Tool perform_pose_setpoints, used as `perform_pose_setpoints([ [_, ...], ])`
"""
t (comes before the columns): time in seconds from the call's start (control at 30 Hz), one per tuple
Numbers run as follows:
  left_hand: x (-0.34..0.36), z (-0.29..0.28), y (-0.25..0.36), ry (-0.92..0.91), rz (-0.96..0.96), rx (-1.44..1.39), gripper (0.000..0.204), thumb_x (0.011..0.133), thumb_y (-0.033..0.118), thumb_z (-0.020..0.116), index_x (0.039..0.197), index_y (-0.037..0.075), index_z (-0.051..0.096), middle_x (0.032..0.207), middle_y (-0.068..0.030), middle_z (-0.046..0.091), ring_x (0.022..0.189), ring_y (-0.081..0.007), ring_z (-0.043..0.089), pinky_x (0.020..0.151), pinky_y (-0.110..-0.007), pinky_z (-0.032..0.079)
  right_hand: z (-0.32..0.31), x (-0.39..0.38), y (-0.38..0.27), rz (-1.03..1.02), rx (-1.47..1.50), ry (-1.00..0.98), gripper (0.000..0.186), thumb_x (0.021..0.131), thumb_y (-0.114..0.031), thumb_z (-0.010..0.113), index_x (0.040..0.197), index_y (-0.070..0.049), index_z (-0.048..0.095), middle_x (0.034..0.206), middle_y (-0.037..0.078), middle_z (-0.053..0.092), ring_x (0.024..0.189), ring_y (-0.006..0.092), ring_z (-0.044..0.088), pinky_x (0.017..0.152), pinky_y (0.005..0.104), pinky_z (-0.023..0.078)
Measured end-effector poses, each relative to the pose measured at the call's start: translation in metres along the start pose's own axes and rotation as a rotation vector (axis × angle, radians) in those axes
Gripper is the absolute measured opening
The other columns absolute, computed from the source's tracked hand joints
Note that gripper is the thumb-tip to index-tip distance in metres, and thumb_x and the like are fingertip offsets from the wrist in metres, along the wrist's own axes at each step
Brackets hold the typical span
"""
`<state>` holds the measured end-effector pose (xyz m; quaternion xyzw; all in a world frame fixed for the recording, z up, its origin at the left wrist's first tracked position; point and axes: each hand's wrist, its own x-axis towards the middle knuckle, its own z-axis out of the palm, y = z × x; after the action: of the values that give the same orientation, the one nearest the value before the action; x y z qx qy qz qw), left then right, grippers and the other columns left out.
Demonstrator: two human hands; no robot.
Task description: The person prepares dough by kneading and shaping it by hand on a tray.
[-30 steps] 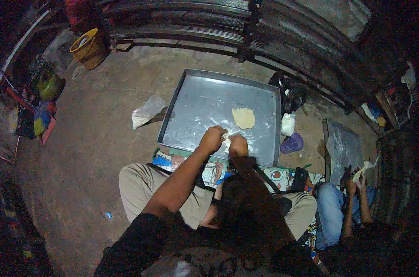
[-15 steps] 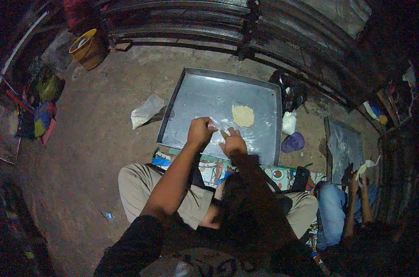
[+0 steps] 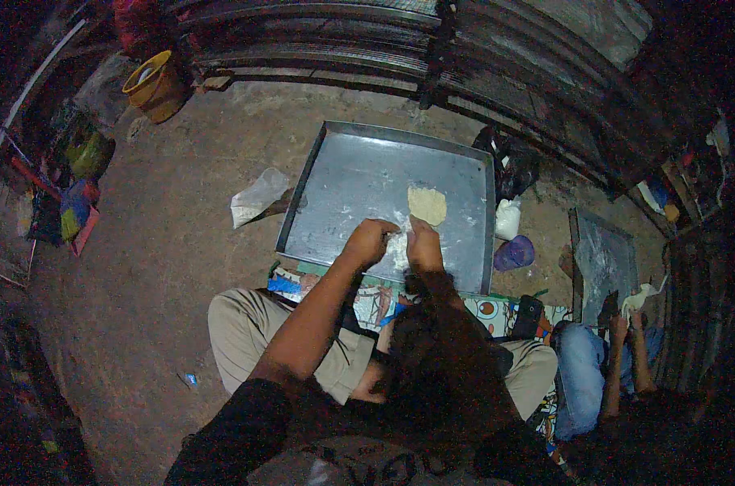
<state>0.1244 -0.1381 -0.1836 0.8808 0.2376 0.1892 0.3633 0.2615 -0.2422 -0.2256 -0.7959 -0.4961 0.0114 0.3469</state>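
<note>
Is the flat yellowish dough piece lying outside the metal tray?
No, the dough piece lies inside the metal tray, just beyond both hands.

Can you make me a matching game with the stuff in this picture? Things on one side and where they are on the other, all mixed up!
Things:
1. flat dough round
2. yellow bucket
3. purple cup
4. white lump of dough

Places:
A. on the ground just right of the metal tray
B. between the left hand and the right hand
C. far up at the left, near the wall
D. lying on the tray, beyond the hands

Pairs: 1-D, 2-C, 3-A, 4-B
</note>
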Motion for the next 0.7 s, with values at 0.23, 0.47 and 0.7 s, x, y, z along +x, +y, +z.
perform_pose_setpoints([
  [0.23,-0.006,-0.018,-0.012,0.104,-0.205,-0.089,0.012,0.076,0.009,0.073,0.084,0.002,0.07,0.076,-0.0189,0.068,0.073,-0.0361,0.067,0.069,-0.042,0.052,0.006,0.022,-0.037,-0.121,-0.372,-0.291,0.053,0.092,-0.023,0.057,0.135,0.006,0.046,0.135,0.023,0.049,0.118,0.0379,0.049,0.107,0.0429,0.038],
  [0.47,-0.008,-0.003,-0.043,-0.011,-0.056,0.177,0.033,0.075,0.004,0.072,0.108,0.0,0.065,0.104,-0.0239,0.063,0.101,-0.0399,0.061,0.085,-0.042,0.051,-0.02,-0.009,-0.054,-0.146,-0.438,-0.559,0.04,0.09,-0.027,0.06,0.116,0.002,0.058,0.128,0.017,0.054,0.113,0.0356,0.054,0.089,0.0416,0.054],
  [0.7,-0.017,0.007,-0.037,-0.025,0.081,0.228,0.037,0.07,0.011,0.079,0.105,0.007,0.068,0.102,-0.0197,0.06,0.098,-0.039,0.061,0.082,-0.046,0.051,-0.009,-0.027,-0.043,-0.109,-0.454,-0.502,0.043,0.09,-0.013,0.052,0.132,-0.018,0.055,0.111,0.014,0.061,0.103,0.0345,0.06,0.082,0.0419,0.057],
])
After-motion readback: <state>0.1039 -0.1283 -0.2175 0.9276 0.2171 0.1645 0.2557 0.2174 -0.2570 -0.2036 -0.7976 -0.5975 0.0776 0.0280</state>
